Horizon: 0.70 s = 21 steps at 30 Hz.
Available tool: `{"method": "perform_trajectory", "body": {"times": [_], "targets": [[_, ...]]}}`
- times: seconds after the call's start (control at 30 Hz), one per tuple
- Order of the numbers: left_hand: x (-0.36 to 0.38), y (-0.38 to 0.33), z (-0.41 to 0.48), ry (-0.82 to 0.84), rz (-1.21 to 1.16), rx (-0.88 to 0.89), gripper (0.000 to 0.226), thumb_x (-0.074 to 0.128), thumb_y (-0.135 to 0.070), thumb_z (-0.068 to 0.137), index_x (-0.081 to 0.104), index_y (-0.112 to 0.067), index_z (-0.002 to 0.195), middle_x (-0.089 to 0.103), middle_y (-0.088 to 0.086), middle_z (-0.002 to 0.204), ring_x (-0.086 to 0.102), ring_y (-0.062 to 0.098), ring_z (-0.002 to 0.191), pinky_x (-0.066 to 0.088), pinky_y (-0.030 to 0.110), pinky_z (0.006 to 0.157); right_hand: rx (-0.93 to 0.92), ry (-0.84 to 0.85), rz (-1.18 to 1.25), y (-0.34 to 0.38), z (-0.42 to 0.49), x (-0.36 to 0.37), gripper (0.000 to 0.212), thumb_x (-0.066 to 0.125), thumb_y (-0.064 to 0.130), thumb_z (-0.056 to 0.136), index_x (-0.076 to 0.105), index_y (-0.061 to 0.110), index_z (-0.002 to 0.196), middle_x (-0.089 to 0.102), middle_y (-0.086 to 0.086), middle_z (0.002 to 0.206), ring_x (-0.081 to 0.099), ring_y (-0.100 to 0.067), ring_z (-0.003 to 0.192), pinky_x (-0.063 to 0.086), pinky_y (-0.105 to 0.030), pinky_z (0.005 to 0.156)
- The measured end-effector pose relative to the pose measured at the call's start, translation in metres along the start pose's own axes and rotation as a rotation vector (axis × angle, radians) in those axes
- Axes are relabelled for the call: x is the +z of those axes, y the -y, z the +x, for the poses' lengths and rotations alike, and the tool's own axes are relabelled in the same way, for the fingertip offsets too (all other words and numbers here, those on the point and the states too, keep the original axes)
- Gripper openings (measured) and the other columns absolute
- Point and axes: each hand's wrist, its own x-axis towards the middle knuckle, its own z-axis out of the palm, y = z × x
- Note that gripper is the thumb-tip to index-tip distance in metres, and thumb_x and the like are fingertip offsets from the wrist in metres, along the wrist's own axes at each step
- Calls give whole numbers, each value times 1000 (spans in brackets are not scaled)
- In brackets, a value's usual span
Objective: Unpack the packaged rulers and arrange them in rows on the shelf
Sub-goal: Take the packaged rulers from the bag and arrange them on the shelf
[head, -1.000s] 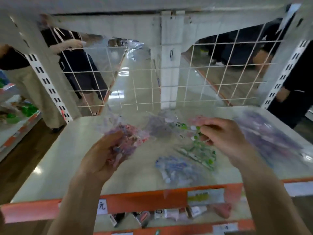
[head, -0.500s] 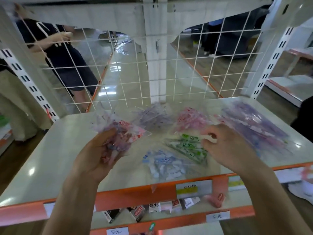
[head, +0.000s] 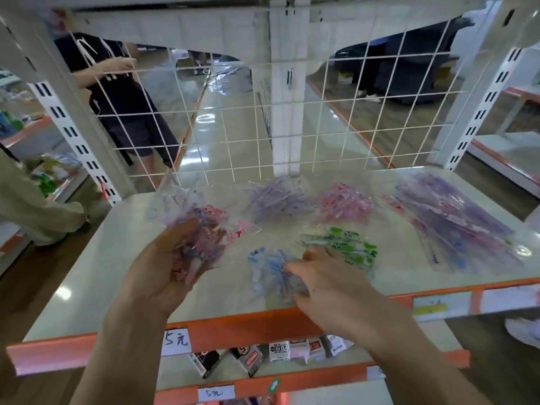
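My left hand (head: 163, 267) grips a clear plastic bag (head: 201, 226) of pink and mixed-colour rulers above the white shelf (head: 96, 276). My right hand (head: 324, 282) lies on the blue ruler pile (head: 266, 270) near the shelf's front edge, fingers stretched over it. Just behind that hand sits a green ruler pile (head: 347, 244). Farther back lie a purple pile (head: 277, 200) and a pink pile (head: 344, 203). A large spread of long purple rulers (head: 455, 220) covers the right side.
A white wire grid (head: 263, 127) backs the shelf. The orange front strip (head: 233, 325) carries price labels. Small boxes (head: 263, 355) stand on the lower shelf. People stand beyond the grid on the left and at the far left.
My right hand has moved from the green pile down and left onto the blue pile. My left hand keeps holding the bag in about the same place.
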Motion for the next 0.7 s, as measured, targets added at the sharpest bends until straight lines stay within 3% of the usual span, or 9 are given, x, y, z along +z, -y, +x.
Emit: {"method": "perform_trajectory", "body": {"times": [0.13,0.23,0.3,0.37,0.5,0.6,0.7], "targets": [[-8,-6,-6,-14,21,6,24,50,-12,92,73,-10,88,74,8,91,72,18,68,57,27,52,5,25,-25,2,6,2,40,50,31,96,43,34,135,37,1,127,37,-20,120,39,-37,95],[-13,-9,-10,2,32,19,41,46,-13,95,77,-13,68,75,7,84,62,12,44,57,26,53,-4,36,-1,1,4,2,40,50,33,95,43,36,134,37,4,125,36,-17,121,38,-40,100],[-14,-9,-12,11,17,21,36,43,-13,97,74,-8,81,74,8,80,47,8,27,59,28,54,-20,58,23,3,3,-1,41,50,32,95,42,36,135,38,4,126,36,-17,121,37,-37,102],[-15,-10,-12,12,-6,4,24,44,-14,95,67,-6,97,74,9,86,58,9,36,59,29,56,-53,81,38,11,5,0,42,51,26,96,43,36,136,39,3,126,36,-18,120,37,-36,102],[-16,-10,-9,10,-22,-18,24,49,-14,91,72,-9,90,73,11,99,73,19,74,58,28,54,-96,104,4,50,22,15,50,51,6,90,46,27,135,37,-5,126,36,-26,118,38,-44,99],[-10,-9,-7,11,-3,-17,27,48,-12,92,74,-8,93,73,11,100,73,21,81,59,31,58,-141,108,4,72,29,21,49,52,7,90,45,20,136,36,-9,124,36,-30,116,37,-47,96],[-8,-12,-7,15,4,-18,25,48,-14,92,72,-8,98,73,10,102,73,20,82,59,31,60,-114,62,99,46,24,4,40,51,16,93,49,25,133,42,-7,125,41,-27,117,40,-44,98]]}}
